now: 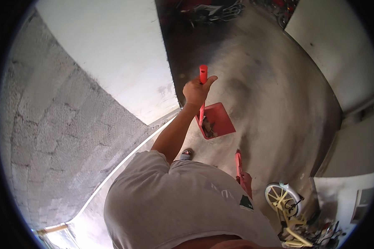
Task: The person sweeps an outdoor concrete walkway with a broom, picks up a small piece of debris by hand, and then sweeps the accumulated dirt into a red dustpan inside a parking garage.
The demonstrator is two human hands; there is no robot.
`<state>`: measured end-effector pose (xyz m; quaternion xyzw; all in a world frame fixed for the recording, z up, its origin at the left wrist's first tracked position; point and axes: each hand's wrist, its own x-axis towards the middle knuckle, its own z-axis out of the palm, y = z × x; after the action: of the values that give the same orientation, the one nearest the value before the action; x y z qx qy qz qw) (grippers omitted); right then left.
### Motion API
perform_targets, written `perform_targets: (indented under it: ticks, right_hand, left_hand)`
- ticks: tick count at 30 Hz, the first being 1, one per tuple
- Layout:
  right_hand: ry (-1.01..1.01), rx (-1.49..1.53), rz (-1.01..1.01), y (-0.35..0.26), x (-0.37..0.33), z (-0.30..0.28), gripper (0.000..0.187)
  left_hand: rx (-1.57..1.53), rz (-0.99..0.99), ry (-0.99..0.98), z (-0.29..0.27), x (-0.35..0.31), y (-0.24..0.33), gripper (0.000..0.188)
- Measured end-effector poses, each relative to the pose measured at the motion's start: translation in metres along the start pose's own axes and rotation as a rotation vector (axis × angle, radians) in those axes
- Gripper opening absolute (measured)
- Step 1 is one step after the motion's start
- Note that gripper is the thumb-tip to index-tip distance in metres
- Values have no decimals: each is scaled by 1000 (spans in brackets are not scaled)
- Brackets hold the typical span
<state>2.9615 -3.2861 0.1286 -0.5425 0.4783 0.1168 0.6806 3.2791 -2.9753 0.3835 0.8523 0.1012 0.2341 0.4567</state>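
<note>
My left hand [196, 90] is wrapped round the upright red handle of a long-handled dustpan, its thumb sticking out to the right. Below it, the red dustpan [222, 120] is at floor level, holding brown scraps [208, 128] that look like dry leaves or paper. Close to my body on the right, my right hand [246, 181] grips a red stick-like handle [238, 159]. My shirt hides part of that hand, and whatever is on the handle's other end does not show.
White walls [108, 50] and grey blockwork [50, 124] border the left side. A yellow bicycle [280, 199] is at the lower right, beside a pale wall [340, 191]. Motorcycles [216, 12] are at the far end of the concrete floor [274, 108]. My sandalled foot [186, 154] shows below the dustpan.
</note>
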Motion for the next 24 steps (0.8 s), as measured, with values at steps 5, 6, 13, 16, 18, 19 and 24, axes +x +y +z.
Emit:
perform_targets:
  ticks: [5, 6, 13, 16, 18, 19, 24]
  right_hand:
    - [-217, -201, 62, -42, -9, 65, 20]
    - [-321, -373, -11, -60, -22, 74, 19]
    - [-555, -1322, -488, -58, 64, 89, 35]
    - [-380, -1451, -850, -99, 45, 141, 35]
    - [-378, -1155, -1178, -139, 31, 178, 22]
    - [-388, -1124, -1288, -168, 13, 200, 23]
    - [-806, -559, -1085, -282, -110, 290, 19]
  left_hand:
    - [16, -49, 20, -44, 10, -29, 49]
    - [9, -70, 11, -49, 12, -31, 49]
    - [116, -13, 110, -72, 12, -44, 49]
    - [124, -2, 198, -73, 5, -58, 49]
    - [150, 27, 216, -73, 7, -53, 53]
    - [166, 36, 225, -73, 6, -52, 54]
    - [145, 7, 226, -91, 8, -25, 54]
